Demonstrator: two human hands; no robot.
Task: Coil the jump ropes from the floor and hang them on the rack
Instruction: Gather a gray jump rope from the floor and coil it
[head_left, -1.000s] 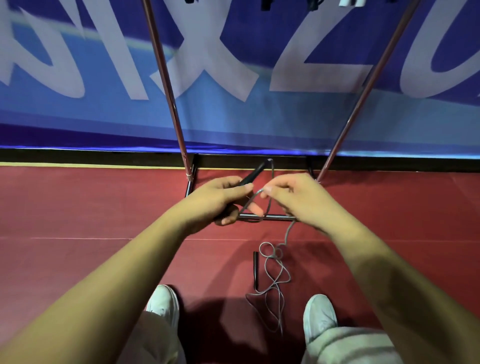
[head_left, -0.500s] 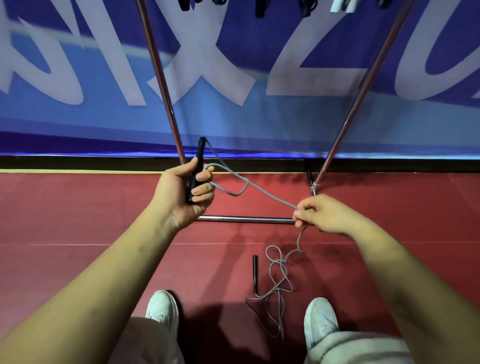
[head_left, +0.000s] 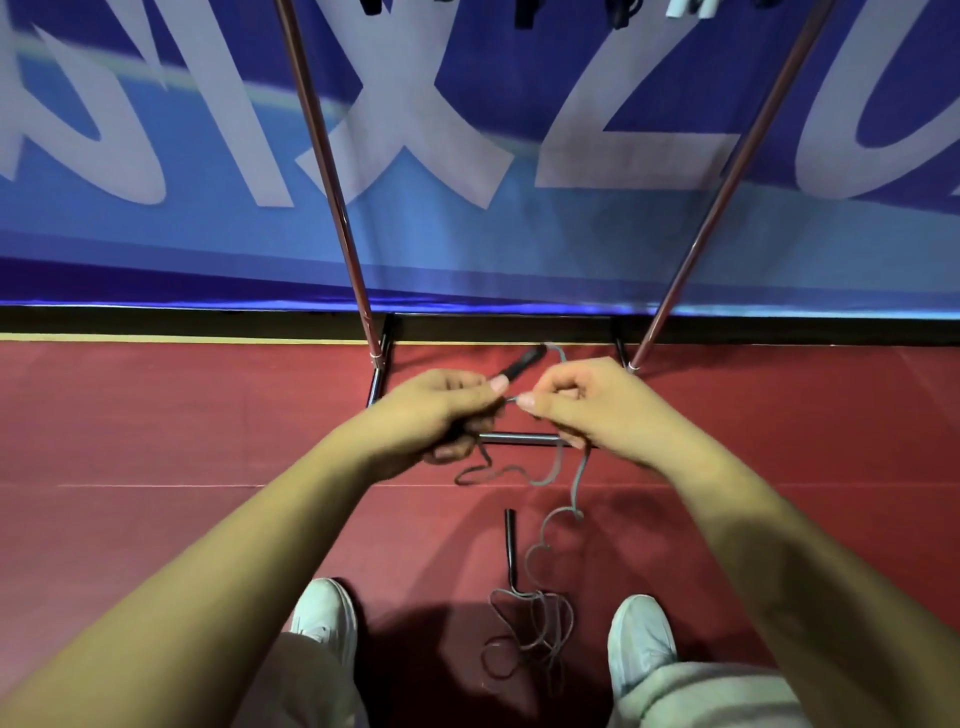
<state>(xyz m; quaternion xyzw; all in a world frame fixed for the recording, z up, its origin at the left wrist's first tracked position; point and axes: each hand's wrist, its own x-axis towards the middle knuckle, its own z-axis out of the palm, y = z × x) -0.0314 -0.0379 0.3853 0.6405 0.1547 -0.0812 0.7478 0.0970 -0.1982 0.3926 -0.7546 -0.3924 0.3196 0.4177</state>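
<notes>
- The left hand (head_left: 441, 415) has its fingers curled round one black handle (head_left: 522, 364) of the jump rope. The handle's free end slants up and to the right, away from the person.
- The right hand (head_left: 587, 410) pinches the grey cord (head_left: 575, 488) between thumb and forefinger. Its fingertips are just beside the left thumb, almost touching.
- A slack loop of cord sags below and between the two hands.
- From under the right hand the cord drops towards the person and ends in a loose tangle (head_left: 535, 634) on the red floor (head_left: 156, 415), between the white shoes (head_left: 641, 639).
- The second handle (head_left: 510, 540) lies on the floor below the hands. Its long axis points straight away from the person, and its near end meets the tangle.
- The uncoiled length therefore lies below and behind the hands, fed through the right one, so that hand looks better placed to draw up the next loop.
- The rack (head_left: 332, 208) stands just beyond the hands, and its base bar (head_left: 519, 439) shows between them.
</notes>
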